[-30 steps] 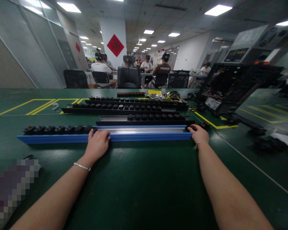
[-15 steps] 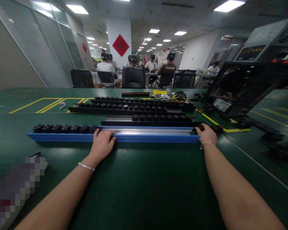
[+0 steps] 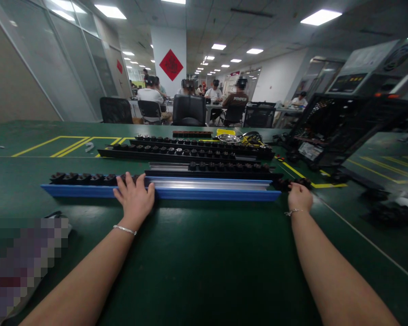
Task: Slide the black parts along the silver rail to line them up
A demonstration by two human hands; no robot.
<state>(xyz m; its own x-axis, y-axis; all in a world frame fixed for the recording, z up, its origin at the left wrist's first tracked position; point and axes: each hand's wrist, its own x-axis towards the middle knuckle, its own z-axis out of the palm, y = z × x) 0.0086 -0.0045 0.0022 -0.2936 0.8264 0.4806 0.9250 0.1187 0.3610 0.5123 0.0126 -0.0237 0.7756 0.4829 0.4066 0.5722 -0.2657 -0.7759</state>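
A long blue rail [image 3: 204, 194] with a silvery inner channel [image 3: 207, 184] lies crosswise on the green table in front of me. Several black notched parts [image 3: 85, 179] sit in a row along its left part. My left hand [image 3: 135, 197] rests on the rail at the right end of that row, fingers spread and partly covering the last parts. Just beyond the rail's right end, my right hand [image 3: 299, 198] has its fingers curled in at a few loose black parts [image 3: 285, 184]. What is between those fingertips, if anything, is hidden.
Several black rails [image 3: 166, 156] with similar parts lie behind the blue one. Farther back are a metal dish [image 3: 228, 138], a yellow tray [image 3: 225, 131] and cables [image 3: 253, 138]. An open black machine frame [image 3: 336, 129] stands at right. People sit at far tables.
My right hand has moved slightly right, away from the rail's end to the loose black parts. My left hand has shifted left along the rail and its fingers have spread.
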